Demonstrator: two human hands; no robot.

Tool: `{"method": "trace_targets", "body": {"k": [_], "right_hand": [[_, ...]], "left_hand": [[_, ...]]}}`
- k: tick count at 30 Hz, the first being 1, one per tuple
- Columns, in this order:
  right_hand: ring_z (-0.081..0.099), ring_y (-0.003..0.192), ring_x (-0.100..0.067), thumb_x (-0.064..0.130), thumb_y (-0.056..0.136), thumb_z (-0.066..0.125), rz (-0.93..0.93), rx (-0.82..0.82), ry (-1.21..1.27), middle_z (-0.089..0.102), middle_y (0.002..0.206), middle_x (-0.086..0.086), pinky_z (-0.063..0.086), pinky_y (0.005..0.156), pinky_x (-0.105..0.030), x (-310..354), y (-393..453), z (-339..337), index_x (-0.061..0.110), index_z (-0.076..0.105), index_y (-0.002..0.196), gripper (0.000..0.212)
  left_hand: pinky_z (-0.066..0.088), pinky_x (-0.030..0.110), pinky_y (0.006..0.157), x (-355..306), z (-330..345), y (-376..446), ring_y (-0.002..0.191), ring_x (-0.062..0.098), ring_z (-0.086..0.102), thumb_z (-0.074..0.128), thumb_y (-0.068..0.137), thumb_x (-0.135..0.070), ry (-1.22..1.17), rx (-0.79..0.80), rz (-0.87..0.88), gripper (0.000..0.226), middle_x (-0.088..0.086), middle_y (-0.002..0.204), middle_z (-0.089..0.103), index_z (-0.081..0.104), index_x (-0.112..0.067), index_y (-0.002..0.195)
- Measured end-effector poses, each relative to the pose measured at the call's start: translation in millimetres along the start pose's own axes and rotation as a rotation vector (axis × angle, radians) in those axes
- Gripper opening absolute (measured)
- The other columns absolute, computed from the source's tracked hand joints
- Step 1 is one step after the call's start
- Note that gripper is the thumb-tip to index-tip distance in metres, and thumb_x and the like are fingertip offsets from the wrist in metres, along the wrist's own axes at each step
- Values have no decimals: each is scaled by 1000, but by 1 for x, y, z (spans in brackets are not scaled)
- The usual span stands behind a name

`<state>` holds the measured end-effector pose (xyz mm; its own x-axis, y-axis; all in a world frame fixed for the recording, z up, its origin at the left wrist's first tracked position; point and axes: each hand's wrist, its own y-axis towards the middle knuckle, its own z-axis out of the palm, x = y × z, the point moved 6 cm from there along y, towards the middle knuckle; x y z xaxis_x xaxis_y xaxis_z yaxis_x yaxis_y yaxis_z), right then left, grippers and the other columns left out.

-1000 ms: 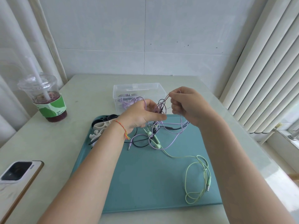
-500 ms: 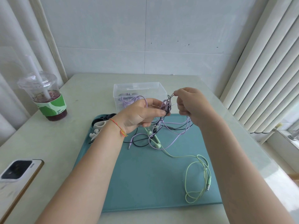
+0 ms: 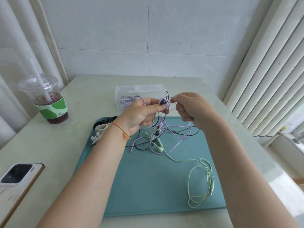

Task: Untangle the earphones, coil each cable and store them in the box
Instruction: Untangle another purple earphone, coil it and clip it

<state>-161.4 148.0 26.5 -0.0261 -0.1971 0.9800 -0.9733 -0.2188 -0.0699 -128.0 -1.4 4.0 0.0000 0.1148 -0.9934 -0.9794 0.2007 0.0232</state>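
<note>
Purple and black earphone cables (image 3: pixel 164 127) now hang higher over the teal mat (image 3: pixel 148 178): my left hand (image 3: pixel 144 112) has raised the knot, gripping the earbuds, while my right hand (image 3: pixel 189 107) pinches a loop free. Untangling continues; the clear box (image 3: pixel 139 90) waits behind.

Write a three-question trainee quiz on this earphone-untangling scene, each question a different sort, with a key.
1. True or false: the green cable lies on the teal mat.
2. Which thing holds a straw? A. clear box B. drink cup C. phone
3. Fill in: the left hand and right hand hold the tangle above the ____.

Key: 1 true; 2 B; 3 mat.
</note>
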Motion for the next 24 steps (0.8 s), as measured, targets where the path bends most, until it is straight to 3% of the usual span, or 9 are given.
{"method": "trace_targets", "body": {"k": [3,7,13,16,20,24], "right_hand": [[20,41,-13,14,90,58,-18,78,-70,42,54,-3,15,43,-20,0,-1,6,7,63,86,9],[15,47,-14,19,90,63,-29,160,-77,37,57,-4,12,45,-21,-1,-2,11,15,58,73,18],[17,49,-12,17,89,66,-52,234,25,34,55,3,13,43,-21,3,-5,11,11,62,81,11],[17,43,-9,18,90,63,-64,297,63,37,52,8,15,41,-20,6,-9,15,11,62,82,11],[19,40,-7,17,92,62,-67,298,123,44,60,4,18,40,-19,6,-7,19,4,59,96,14],[21,39,-8,17,92,63,-55,240,106,48,61,3,18,40,-19,2,-5,19,8,61,79,15]], "left_hand": [[16,19,40,0,-3,0,36,3,22,65,87,-3,-22,-50,0,11,8,82,66,61,-10,94],[11,25,47,0,-2,0,38,2,22,63,86,4,-43,-27,17,18,-8,59,56,61,-13,92],[15,19,42,-2,-3,1,36,0,23,70,82,-9,-117,24,45,11,-4,70,62,65,-11,91],[15,19,42,0,-6,3,35,1,22,67,78,-26,-128,6,36,24,0,76,68,66,-7,93],[15,21,44,2,-7,3,35,2,21,63,80,-32,-63,-2,32,27,3,78,69,66,-8,92],[15,20,42,4,-6,3,36,2,21,60,92,-23,8,-42,-7,16,0,75,70,64,-8,87]]}}
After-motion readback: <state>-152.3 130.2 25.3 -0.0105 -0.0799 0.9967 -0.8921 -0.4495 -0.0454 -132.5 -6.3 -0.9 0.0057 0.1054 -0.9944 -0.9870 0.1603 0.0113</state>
